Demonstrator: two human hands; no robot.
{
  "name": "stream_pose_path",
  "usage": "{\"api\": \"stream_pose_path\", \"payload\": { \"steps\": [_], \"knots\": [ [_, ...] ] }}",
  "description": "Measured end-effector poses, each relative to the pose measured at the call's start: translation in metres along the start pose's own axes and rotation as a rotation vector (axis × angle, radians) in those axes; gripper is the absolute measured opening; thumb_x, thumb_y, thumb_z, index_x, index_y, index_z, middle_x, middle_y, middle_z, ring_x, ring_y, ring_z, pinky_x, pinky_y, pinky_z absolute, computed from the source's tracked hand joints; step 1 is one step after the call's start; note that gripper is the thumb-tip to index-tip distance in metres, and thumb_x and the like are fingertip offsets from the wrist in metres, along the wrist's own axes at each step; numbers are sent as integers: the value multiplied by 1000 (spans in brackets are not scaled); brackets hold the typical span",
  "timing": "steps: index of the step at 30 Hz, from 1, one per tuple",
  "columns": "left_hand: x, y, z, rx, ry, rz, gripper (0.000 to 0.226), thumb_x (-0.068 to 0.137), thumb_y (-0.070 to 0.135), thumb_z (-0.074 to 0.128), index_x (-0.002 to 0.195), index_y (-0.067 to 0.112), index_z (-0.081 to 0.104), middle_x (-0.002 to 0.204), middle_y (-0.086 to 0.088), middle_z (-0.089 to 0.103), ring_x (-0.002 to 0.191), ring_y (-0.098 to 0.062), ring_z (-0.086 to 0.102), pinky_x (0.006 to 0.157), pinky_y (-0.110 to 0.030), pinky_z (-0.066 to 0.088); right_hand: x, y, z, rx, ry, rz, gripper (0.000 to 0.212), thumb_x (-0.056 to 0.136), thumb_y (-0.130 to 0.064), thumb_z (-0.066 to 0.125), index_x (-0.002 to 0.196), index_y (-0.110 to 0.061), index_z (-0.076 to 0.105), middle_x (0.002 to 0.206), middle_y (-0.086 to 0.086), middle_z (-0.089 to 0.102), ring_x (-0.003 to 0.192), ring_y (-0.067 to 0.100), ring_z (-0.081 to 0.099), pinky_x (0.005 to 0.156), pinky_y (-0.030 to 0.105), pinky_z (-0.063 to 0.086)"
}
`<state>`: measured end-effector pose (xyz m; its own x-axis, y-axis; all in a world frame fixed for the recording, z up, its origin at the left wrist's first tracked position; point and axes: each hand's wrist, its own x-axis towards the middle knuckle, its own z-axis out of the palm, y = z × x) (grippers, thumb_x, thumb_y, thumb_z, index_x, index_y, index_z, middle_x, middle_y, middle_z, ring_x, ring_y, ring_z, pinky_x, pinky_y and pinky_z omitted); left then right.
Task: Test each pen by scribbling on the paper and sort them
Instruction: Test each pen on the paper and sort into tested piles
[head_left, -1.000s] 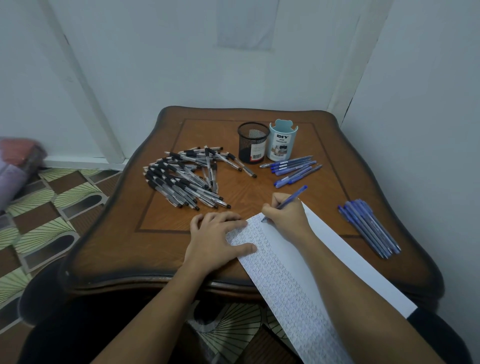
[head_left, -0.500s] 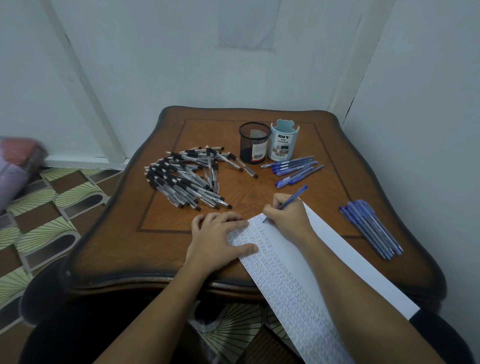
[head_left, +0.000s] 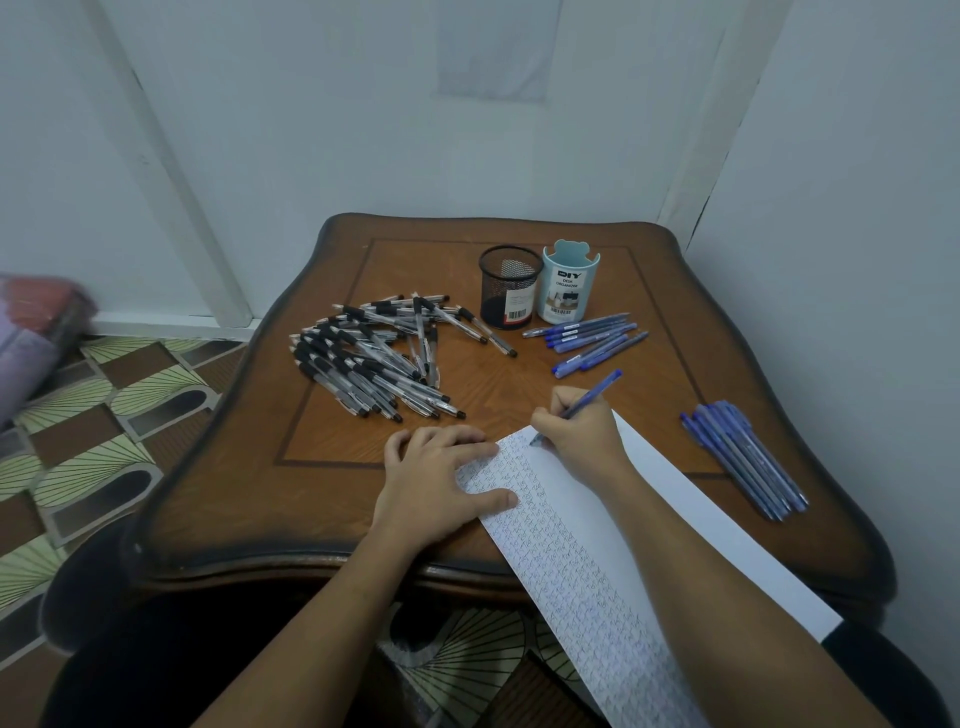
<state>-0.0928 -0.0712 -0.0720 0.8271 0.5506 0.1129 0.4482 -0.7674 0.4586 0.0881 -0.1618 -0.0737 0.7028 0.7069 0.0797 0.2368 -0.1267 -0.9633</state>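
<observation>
We see the wooden bench (head_left: 322, 493) carrying everything. The long white paper (head_left: 571, 561) lies slantwise over its near right part, with the lower end hanging past the bench edge. Columns of small scribbles fill the paper's left half and its right strip is blank. Up and to the left of the paper sprawls the heap of black-and-clear pens (head_left: 363, 358), loosely crossed on the wood. The left hand (head_left: 436, 483) lies flat at the paper's upper left edge, fingers straight. Its thumb presses the scribbled margin, and its grip is slack and holds nothing. The right hand (head_left: 582, 431) rests on the paper's top end. To the right of the paper and apart from it, a bundle of blue pens (head_left: 743, 457) lies side by side. Beyond the paper's top end lies a smaller fan of blue pens (head_left: 587, 338). Behind that fan stand the black mesh cup (head_left: 510, 288) and the pale blue organizer (head_left: 569, 286), close together. Smallest is the blue pen (head_left: 597, 392), which the right hand's grip curls round. Its tip touches the paper near the top corner.
</observation>
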Motion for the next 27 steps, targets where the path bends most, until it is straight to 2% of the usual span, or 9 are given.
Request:
{"api": "stream_pose_path", "payload": {
  "steps": [6, 9, 13, 18, 20, 22, 24, 27],
  "knots": [
    [1, -1, 1, -4, -2, 1, 82, 58, 93, 36, 125, 49, 57, 133, 32, 43, 125, 3, 27, 108, -35, 1, 1, 1, 2, -41, 0, -16, 40, 84, -3, 67, 55, -15, 42, 50, -2, 39, 53, 13, 50, 60, 33, 47],
    [1, -1, 1, -7, -3, 3, 82, 58, 93, 36, 124, 49, 57, 132, 32, 42, 126, 3, 27, 108, -35, 0, 2, 2, -1, -4, -2, -8, 42, 84, -2, 66, 54, -16, 41, 49, -2, 39, 55, 19, 52, 62, 35, 49],
    [1, -3, 2, -4, 4, 10, 82, 59, 93, 36, 125, 48, 57, 132, 32, 43, 125, 3, 27, 109, -36, 1, 1, 2, 2, -61, 43, -35, 34, 87, -7, 65, 59, -9, 45, 53, 1, 44, 57, 17, 51, 61, 34, 46],
    [1, -4, 3, -9, -3, 10, 82, 60, 93, 36, 126, 48, 57, 133, 32, 42, 126, 3, 26, 109, -37, 0, 8, -8, -5, 157, 166, 126, 44, 103, -23, 50, 62, -8, 50, 53, 3, 48, 48, 5, 47, 61, 25, 43],
    [1, -4, 3, -17, -2, 12, 82, 60, 93, 36, 125, 48, 57, 133, 32, 43, 126, 3, 27, 110, -37, 0, 12, -12, -9, 197, 163, 196, 48, 105, -38, 41, 70, -9, 53, 51, 3, 46, 44, 8, 42, 52, 24, 39],
    [0, -4, 2, -26, -1, 14, 83, 59, 92, 36, 125, 48, 57, 132, 32, 43, 126, 3, 27, 109, -36, 0, 13, -14, -9, 177, 136, 221, 45, 104, -48, 33, 90, -13, 57, 48, 1, 45, 42, 11, 39, 44, 23, 36],
    [0, -3, 1, -27, -4, 13, 83, 58, 92, 36, 126, 48, 57, 132, 32, 42, 126, 3, 27, 109, -35, 0, 15, -15, -8, 171, 131, 200, 42, 107, -42, 29, 105, -10, 58, 46, 2, 43, 40, 15, 36, 41, 24, 33],
    [-1, -2, 0, -26, -10, 10, 84, 58, 93, 35, 126, 48, 57, 132, 33, 41, 126, 3, 26, 108, -35, -1, 16, -21, -10, 180, 100, 226, 36, 109, -29, 30, 105, -5, 56, 42, 2, 41, 37, 16, 33, 38, 26, 30]
  ]
}}
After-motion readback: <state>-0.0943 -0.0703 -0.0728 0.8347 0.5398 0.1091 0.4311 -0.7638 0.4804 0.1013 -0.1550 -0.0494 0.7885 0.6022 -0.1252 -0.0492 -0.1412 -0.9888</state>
